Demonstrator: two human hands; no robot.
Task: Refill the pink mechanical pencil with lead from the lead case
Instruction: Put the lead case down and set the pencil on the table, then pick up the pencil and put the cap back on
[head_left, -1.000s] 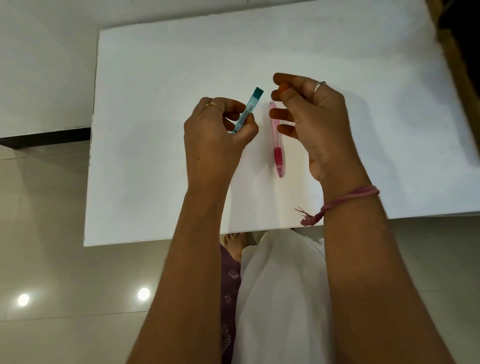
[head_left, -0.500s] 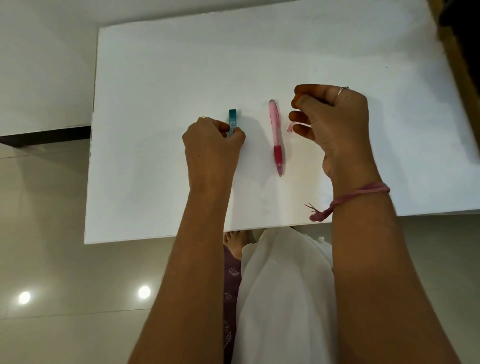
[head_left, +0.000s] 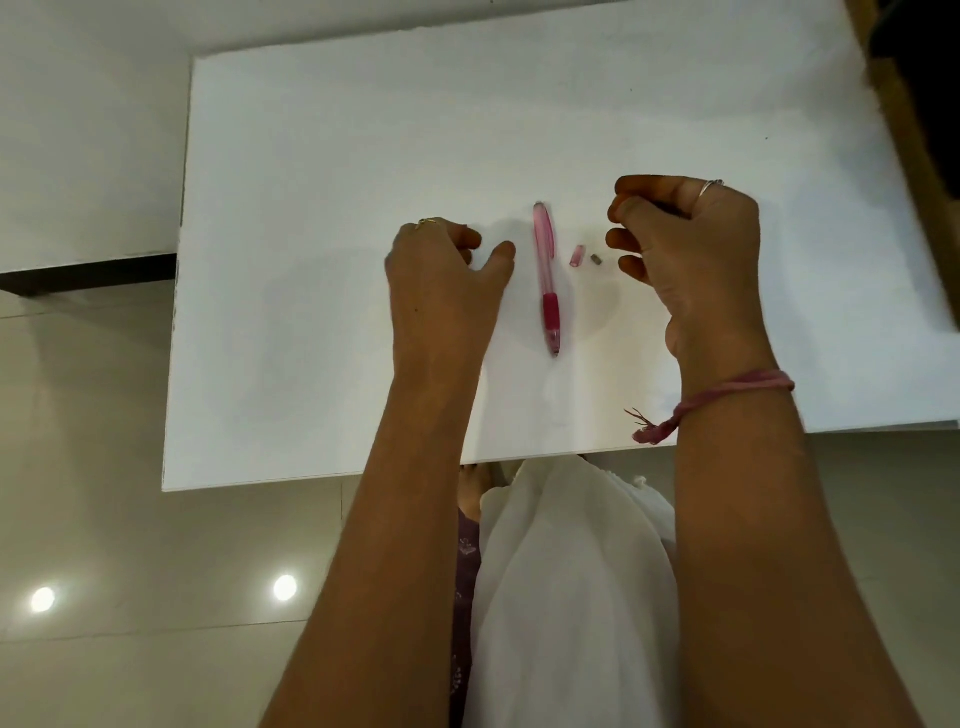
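The pink mechanical pencil (head_left: 546, 270) lies on the white table (head_left: 322, 156), tip toward me, with its far end uncapped. Just right of it lie a small pink cap (head_left: 575, 256) and a tiny grey eraser piece (head_left: 596, 258). My left hand (head_left: 447, 280) rests on the table left of the pencil, fingers curled and thumb spread. The lead case is out of sight, possibly under this hand. My right hand (head_left: 685, 244) hovers right of the small parts. Its thumb and forefinger are pinched together, and no lead shows between them.
The table's near edge (head_left: 322, 475) runs just past my wrists, with tiled floor below. A brown wooden edge (head_left: 904, 119) borders the table at the far right. White cloth (head_left: 571, 597) covers my lap.
My left hand lowered the teal lead case to the table, and the case is now hidden. My right hand moved right, away from the pencil. The cap and eraser piece have come into view.
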